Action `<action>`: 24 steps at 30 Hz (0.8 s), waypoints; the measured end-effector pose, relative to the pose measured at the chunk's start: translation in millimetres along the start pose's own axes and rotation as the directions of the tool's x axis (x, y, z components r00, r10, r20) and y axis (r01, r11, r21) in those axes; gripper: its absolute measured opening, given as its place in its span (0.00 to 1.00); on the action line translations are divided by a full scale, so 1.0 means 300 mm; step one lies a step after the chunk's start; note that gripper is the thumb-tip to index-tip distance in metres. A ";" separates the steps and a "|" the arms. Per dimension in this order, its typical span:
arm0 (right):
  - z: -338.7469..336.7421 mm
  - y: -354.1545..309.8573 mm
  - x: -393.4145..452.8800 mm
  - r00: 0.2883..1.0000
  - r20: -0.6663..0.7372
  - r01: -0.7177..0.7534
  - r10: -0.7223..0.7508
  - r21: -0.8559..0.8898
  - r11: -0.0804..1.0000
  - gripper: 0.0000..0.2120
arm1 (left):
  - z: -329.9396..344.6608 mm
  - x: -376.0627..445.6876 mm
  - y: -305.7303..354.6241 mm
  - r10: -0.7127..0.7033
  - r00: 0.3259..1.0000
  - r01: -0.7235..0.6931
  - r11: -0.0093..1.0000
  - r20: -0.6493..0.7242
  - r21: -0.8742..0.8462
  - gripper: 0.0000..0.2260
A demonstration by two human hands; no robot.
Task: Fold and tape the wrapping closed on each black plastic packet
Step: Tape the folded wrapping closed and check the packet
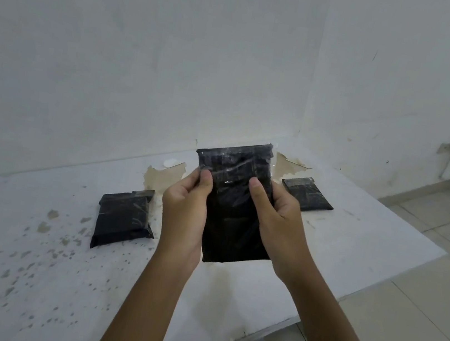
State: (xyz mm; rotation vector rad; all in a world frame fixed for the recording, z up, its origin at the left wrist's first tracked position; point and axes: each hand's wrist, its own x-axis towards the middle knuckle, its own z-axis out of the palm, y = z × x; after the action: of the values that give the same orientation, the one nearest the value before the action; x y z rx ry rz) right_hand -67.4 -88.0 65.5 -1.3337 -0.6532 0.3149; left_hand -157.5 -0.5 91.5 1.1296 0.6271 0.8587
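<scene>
**Packet held up between both my hands**

I hold the black packet (235, 201) above the white table (352, 247), at the centre of my view. Its long axis runs from 6 o'clock up to 12 o'clock, leaning slightly toward 11, with the taped, glossy end pointing up and away from me. My left hand (183, 208) grips its left edge, thumb pressed on the front face and the fingers curled out of sight behind. My right hand (278, 219) grips the right edge the same way, thumb on the front.

A second black packet (123, 218) lies flat on the table at 9 o'clock from the held one, well apart. A third packet (309, 194) lies at 2 o'clock, near the wall (147, 56).
</scene>
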 end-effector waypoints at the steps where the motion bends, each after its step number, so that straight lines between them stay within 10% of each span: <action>1: -0.002 0.001 -0.002 1.000 0.009 -0.006 0.005 0.011 1.000 0.14 | -0.006 0.001 0.004 -0.016 1.000 0.015 0.999 0.022 0.034 0.11; 5: -0.031 0.021 0.001 0.996 0.073 -0.035 0.043 -0.111 0.993 0.13 | -0.041 0.014 0.011 -0.065 0.994 0.040 0.968 0.093 0.249 0.12; 10: -0.047 0.041 -0.014 0.990 0.142 0.058 0.001 -0.408 0.911 0.10 | -0.089 0.037 0.020 0.464 0.870 -0.476 0.699 0.168 0.534 0.16; 13: -0.030 0.037 -0.019 0.978 0.194 0.159 -0.071 -0.489 0.857 0.11 | -0.086 0.057 0.035 0.473 0.819 -0.567 0.582 0.324 0.583 0.16; 24: -0.007 0.015 0.004 0.857 0.290 0.484 -0.425 -0.734 0.476 0.10 | -0.058 0.044 0.019 0.539 0.811 -0.571 0.643 0.229 0.511 0.16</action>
State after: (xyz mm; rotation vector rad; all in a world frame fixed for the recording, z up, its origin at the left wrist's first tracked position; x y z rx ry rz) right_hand -64.6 -88.1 61.2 -1.9188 -1.2770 -0.4556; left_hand -165.9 20.5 91.3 1.9529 0.4921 1.2037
